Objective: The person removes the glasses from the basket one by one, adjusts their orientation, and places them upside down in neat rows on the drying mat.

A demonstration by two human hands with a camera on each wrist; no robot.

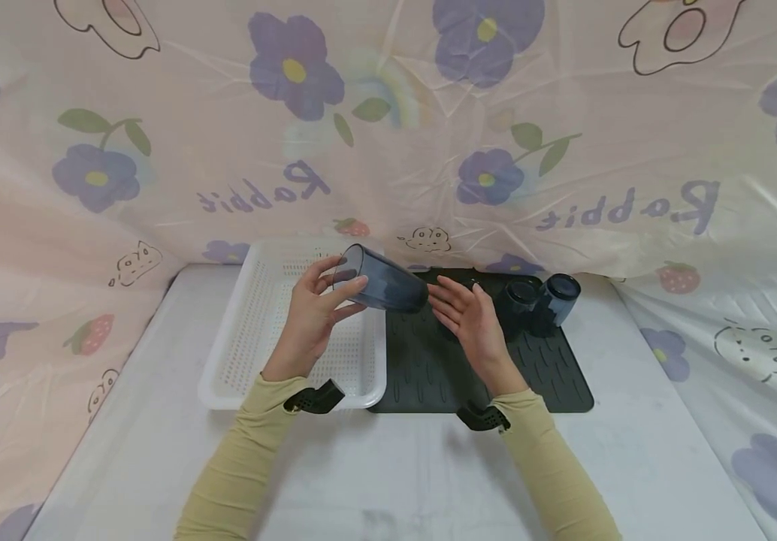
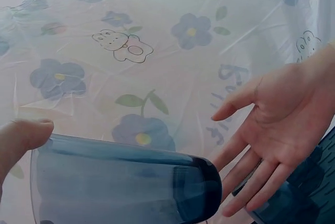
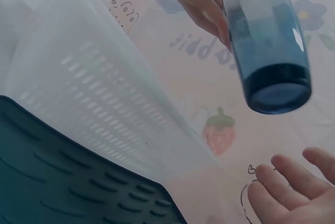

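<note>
A tinted blue drinking glass [image 1: 388, 279] lies tilted in the air, its mouth toward the left and its thick base toward the right. My left hand [image 1: 318, 312] grips it near the rim, with the thumb across the near side. Close to the base, my right hand [image 1: 475, 324] is held with fingers extended and palm turned up toward the glass. In the right wrist view the fingers [image 3: 285, 187] are apart from the glass [image 3: 269, 46]. Two more blue glasses, one nearer [image 1: 518, 300] and one farther right [image 1: 557, 299], stand upside down beyond my right hand.
A white perforated basket [image 1: 222, 361] stands left of centre on the white table [image 1: 388, 481]. Beside it lies a dark ridged drying mat [image 1: 429, 376] under the standing glasses. A patterned curtain [image 1: 388, 150] hangs behind and at both sides.
</note>
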